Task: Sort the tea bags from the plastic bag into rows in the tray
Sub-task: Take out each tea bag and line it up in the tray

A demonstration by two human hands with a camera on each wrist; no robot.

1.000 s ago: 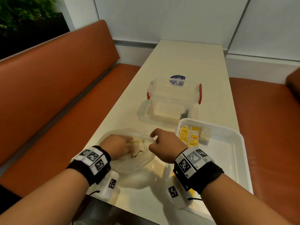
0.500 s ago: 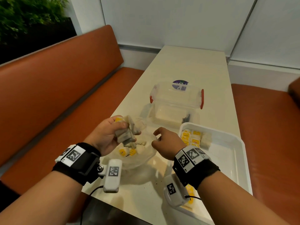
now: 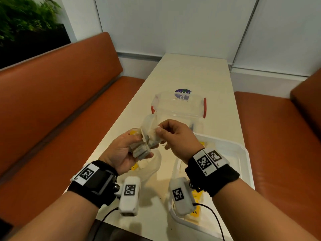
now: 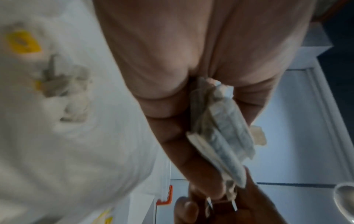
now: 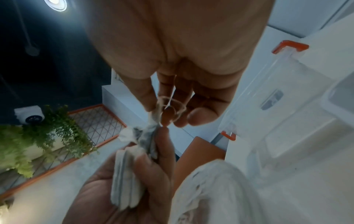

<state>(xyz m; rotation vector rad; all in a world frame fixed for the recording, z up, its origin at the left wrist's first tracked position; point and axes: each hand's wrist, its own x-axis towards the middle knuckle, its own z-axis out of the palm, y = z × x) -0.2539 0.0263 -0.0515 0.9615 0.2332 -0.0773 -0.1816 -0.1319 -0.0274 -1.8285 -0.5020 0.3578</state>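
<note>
A small stack of tea bags (image 3: 140, 150) sits gripped in the left hand (image 3: 121, 152), raised above the plastic bag (image 3: 149, 164) on the table (image 3: 182, 73). The right hand (image 3: 177, 136) pinches the topmost bag's string end, with the tray (image 3: 243, 153) lying just to its right, nearer that hand.

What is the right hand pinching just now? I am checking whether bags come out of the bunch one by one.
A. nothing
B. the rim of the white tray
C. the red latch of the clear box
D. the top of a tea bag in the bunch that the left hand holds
D: the right hand pinches the top of one tea bag in the bunch that the left hand grips above the table.
</note>
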